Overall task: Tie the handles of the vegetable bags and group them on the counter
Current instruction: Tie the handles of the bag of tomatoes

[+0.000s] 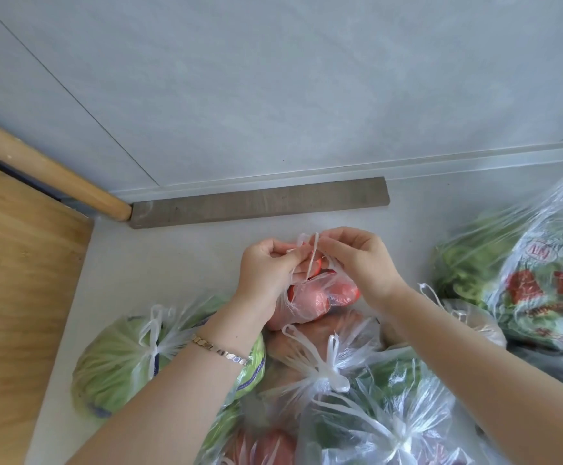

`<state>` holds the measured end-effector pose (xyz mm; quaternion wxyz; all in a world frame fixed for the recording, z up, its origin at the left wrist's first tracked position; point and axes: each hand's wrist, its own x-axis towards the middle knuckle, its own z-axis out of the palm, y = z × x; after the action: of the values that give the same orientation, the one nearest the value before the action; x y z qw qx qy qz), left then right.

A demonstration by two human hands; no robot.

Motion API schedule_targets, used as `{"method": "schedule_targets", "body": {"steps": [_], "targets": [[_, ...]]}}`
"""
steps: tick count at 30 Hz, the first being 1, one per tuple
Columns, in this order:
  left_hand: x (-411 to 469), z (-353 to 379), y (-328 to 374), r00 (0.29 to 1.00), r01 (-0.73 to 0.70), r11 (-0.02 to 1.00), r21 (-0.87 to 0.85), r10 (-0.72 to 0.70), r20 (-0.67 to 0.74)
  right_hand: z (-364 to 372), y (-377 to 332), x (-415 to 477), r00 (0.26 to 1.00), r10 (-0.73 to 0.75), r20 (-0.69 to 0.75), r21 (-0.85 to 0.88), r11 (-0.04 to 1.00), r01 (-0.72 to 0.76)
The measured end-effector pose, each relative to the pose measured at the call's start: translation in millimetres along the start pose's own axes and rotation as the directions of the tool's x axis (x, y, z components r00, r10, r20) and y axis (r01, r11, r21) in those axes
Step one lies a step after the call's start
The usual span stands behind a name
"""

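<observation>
Pinching handles of tomato bag with both hands. My left hand curled on one twisted strip, my right hand curled on the other; strips cross between fingertips. Bag sits on counter just below and between hands, touching left one. Knotted cabbage bag lies under left forearm. Printed greens bag well off right.

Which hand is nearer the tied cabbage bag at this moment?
Left. The left hand pinches the handles of the tomato bag just beyond the cabbage bag; the right hand holds them farther right.
</observation>
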<state>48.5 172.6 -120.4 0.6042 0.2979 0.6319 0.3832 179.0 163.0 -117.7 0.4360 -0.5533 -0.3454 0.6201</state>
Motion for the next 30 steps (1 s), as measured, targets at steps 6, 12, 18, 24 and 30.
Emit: {"method": "schedule_targets", "body": {"steps": [6,12,18,24,30], "targets": [[-2,-3,-4,0.989,-0.142,0.955,0.26,0.131,0.061,3,-4,-3,0.999,-0.044,0.03,-0.198,0.979,0.049],[-13,-5,-13,0.915,-0.402,0.804,0.438,0.33,0.233,6,-1,13,0.982,0.006,-0.19,-0.269,0.961,-0.058],[-8,-12,-17,0.816,-0.544,0.663,0.514,0.56,0.141,9,4,13,0.991,-0.121,0.048,-0.625,0.771,0.124],[5,-14,-14,0.911,-0.382,0.851,0.36,0.412,-0.009,-3,9,6,0.965,-0.09,0.246,-0.374,0.91,0.18],[10,-14,-10,0.98,-0.194,0.968,0.159,0.2,-0.021,1,4,8,0.976,-0.212,0.05,-0.36,0.908,0.216]]}}
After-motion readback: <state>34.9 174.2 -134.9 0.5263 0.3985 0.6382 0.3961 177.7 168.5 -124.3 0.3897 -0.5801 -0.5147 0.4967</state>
